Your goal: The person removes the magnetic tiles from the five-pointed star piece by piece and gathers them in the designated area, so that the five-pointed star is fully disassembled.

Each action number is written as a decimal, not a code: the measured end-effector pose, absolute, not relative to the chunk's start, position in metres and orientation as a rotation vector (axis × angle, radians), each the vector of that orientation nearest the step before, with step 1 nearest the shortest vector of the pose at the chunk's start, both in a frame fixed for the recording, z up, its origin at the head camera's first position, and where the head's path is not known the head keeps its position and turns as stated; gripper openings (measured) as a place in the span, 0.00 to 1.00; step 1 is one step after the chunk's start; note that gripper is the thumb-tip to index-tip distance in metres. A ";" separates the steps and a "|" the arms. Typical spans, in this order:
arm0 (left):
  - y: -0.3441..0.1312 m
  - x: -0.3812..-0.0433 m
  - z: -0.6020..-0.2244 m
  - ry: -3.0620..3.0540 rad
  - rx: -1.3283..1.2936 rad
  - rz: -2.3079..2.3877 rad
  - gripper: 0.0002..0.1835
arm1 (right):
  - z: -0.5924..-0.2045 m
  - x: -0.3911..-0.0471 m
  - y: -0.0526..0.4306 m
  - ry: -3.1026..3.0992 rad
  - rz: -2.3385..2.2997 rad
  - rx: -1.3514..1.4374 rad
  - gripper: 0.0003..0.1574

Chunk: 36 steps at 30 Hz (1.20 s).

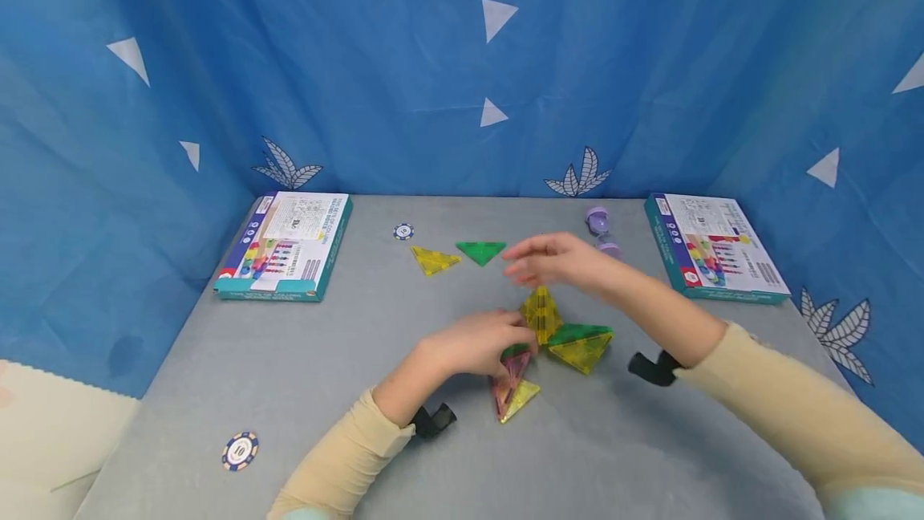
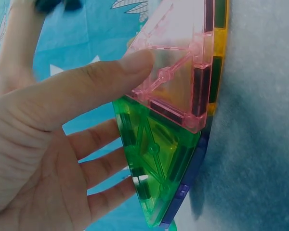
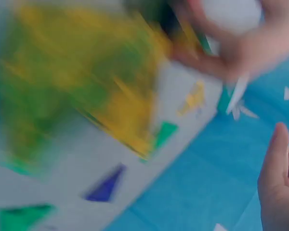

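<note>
With thumb and fingers, my left hand holds a cluster of see-through triangular magnetic tiles. In the left wrist view the thumb presses a pink tile, joined to a green tile; several fingers lie behind. A yellow tile sticks out at the cluster's near end. My right hand, fingers extended, is raised over the table and holds nothing. Below it stand a yellow tile piece and a green-and-yellow tile piece. The right wrist view is blurred, though a purple triangular tile shows there.
Loose yellow and green triangular tiles lie farther back. A purple sand timer lies behind the right hand. Boxes stand at the left and right. Chips lie at back and front left. A blue curtain encloses the table.
</note>
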State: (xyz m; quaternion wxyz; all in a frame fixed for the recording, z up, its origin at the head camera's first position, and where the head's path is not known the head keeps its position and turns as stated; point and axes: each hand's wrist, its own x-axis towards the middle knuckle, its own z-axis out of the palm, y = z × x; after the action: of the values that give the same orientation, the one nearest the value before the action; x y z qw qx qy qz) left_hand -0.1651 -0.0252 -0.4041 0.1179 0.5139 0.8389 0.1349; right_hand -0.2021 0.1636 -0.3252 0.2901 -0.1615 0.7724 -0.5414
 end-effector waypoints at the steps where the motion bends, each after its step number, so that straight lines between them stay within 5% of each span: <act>1: -0.025 -0.166 -0.404 2.460 1.503 0.388 0.24 | -0.330 -0.189 0.173 2.045 -1.439 -0.419 0.23; 10: -0.029 -0.166 -0.402 2.467 1.482 0.339 0.23 | -0.406 -0.100 0.200 2.010 -1.395 -0.283 0.26; 18: -0.029 -0.165 -0.402 2.484 1.512 0.361 0.20 | -0.422 -0.103 0.179 1.967 -1.445 -0.184 0.28; 28: -0.027 -0.164 -0.405 2.506 1.533 0.349 0.22 | -0.429 -0.103 0.163 2.069 -1.355 -0.238 0.10; 36: -0.027 -0.166 -0.407 2.511 1.510 0.364 0.20 | -0.427 -0.095 0.165 2.106 -1.276 -0.166 0.07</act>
State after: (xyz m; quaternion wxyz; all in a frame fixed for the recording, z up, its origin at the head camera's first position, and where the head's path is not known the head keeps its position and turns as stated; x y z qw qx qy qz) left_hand -0.1661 -0.0272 -0.4073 0.0944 0.5091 0.8466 0.1228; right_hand -0.0947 0.1646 -0.4274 0.3306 -0.0634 0.8054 -0.4879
